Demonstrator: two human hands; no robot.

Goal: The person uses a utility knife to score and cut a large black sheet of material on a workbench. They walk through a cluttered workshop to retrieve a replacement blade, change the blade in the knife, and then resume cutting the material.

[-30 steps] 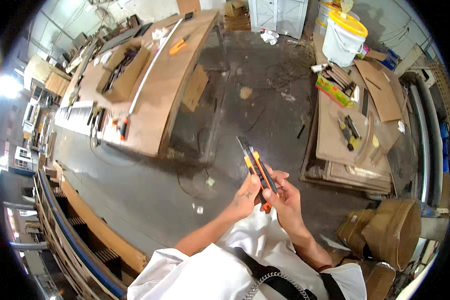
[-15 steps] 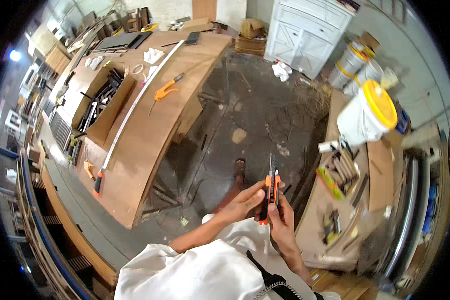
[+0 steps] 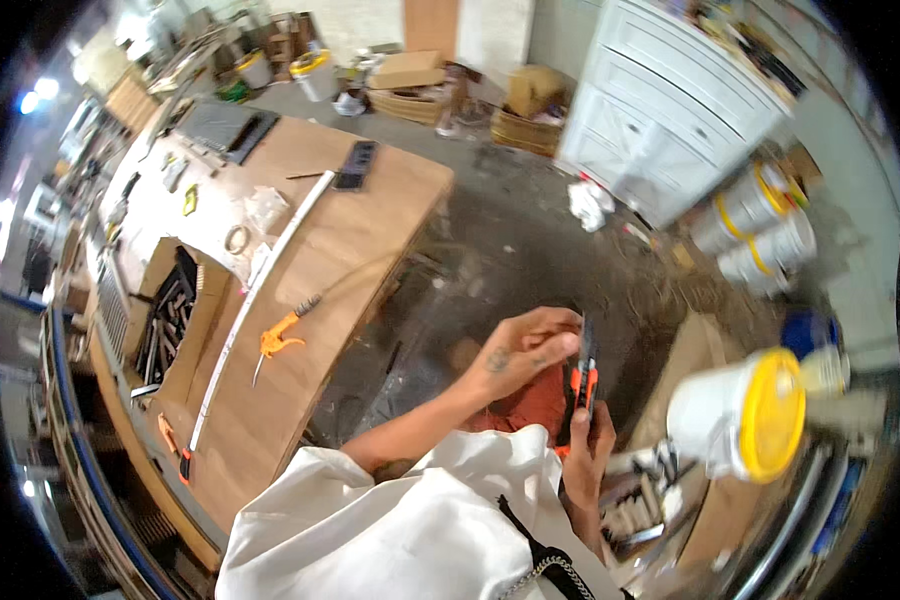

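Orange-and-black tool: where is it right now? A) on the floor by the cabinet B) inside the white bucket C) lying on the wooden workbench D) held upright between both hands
D: the orange-and-black tool stands upright, the right hand gripping its lower end and the left hand touching its upper part, well off the wooden workbench.

The utility knife's (image 3: 580, 385) lower end is covered by the right hand (image 3: 588, 455); its blade tip is blurred. The white bucket (image 3: 735, 420) is smeared by motion.
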